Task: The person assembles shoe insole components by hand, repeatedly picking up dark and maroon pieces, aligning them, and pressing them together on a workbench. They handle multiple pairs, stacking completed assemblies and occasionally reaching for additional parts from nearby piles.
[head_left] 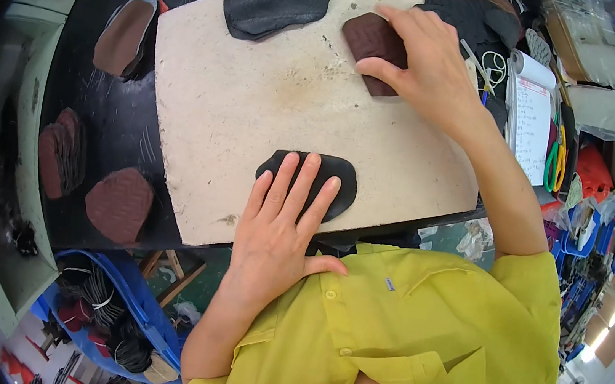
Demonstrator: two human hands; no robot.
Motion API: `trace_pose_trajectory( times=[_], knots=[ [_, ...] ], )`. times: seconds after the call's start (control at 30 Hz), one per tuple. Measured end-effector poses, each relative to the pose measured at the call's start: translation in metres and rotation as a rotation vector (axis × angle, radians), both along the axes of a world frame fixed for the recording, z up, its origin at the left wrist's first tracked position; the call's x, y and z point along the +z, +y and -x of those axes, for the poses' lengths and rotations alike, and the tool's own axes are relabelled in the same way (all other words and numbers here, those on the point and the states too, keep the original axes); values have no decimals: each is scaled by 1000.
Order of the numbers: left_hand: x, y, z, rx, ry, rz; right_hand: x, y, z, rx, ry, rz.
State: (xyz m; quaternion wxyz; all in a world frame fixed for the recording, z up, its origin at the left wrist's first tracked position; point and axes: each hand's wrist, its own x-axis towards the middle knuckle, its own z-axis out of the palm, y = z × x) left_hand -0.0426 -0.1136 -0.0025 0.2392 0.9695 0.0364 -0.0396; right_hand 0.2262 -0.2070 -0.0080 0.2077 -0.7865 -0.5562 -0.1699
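My left hand [275, 238] lies flat with fingers spread over a small black, rounded piece of shoe material [344, 189], near the front edge of a pale, worn board [248, 116]. At the board's far right, my right hand [438, 66] arches over a dark brown quilted piece [363, 36]. Its thumb rests on that piece and its index finger reaches the far edge; the palm hides the right side. Another black padded piece [276, 10] lies at the board's far edge, apart from both hands.
Brown quilted pieces [119, 203], a stack of brown pieces [62, 154] and a shaped brown-lined piece [125, 35] lie left of the board. Right of it are a notepad [528, 123] and scissors [556, 157]. A blue basket [130, 289] with dark bundles stands below left.
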Motion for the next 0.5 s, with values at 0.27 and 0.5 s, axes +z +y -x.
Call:
trace_pose_trajectory(
  times=[0.27, 0.5],
  knots=[
    [9, 14, -9, 335, -479, 393, 50, -8, 33, 220, 1724, -74],
    [23, 4, -19, 708, -328, 1626, 56, -26, 73, 179, 1381, 34]
  ],
)
